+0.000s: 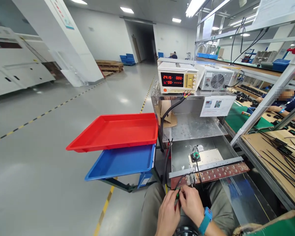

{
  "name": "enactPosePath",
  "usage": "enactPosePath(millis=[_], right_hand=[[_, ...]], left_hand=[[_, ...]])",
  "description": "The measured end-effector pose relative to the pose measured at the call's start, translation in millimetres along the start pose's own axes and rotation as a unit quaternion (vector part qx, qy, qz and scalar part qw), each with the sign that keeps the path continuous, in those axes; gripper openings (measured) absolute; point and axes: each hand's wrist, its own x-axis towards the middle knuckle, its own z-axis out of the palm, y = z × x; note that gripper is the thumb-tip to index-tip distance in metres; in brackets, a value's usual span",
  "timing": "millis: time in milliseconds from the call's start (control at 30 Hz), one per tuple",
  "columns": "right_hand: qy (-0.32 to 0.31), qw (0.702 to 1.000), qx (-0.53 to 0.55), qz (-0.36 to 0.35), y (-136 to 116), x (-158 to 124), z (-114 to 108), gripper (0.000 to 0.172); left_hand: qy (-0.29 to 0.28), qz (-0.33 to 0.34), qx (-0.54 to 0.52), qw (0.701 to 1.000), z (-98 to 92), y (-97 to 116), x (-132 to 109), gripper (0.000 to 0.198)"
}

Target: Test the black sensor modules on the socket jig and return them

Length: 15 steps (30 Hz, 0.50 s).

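Observation:
My left hand (167,209) and my right hand (191,203) meet over my lap, both pinched on a small green connector (178,195) at the end of a black cable (199,172). The cable runs up to a small black round part (195,156) on a metal plate inside a steel test fixture (206,164). A brown contact strip (221,172) with screws edges the fixture just beyond my fingers. My right wrist wears a blue watch (206,219).
A red tray (118,131) sits above a blue tray (121,162) on a stand to the left. A power supply (177,78) with red digits tops the fixture, a second unit (215,78) beside it. Another person (284,101) works at the right bench with black cables (282,154).

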Motion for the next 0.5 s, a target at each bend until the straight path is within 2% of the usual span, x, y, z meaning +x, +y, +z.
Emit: enactPosePath(millis=[233, 400, 500], right_hand=[[0.007, 1.0, 0.007, 0.017, 0, 0, 1, 0.018], [0.003, 1.0, 0.001, 0.016, -1, 0, 1, 0.018], [0.006, 1.0, -0.001, 0.008, 1, 0, 6, 0.019]], left_hand=[[-0.002, -0.001, 0.007, 1.0, -0.7, -2, 2, 0.036], [0.002, 0.014, 0.022, 1.0, 6.8, -15, -1, 0.038], [0.031, 0.036, 0.031, 0.998, 15.7, -26, -3, 0.04]])
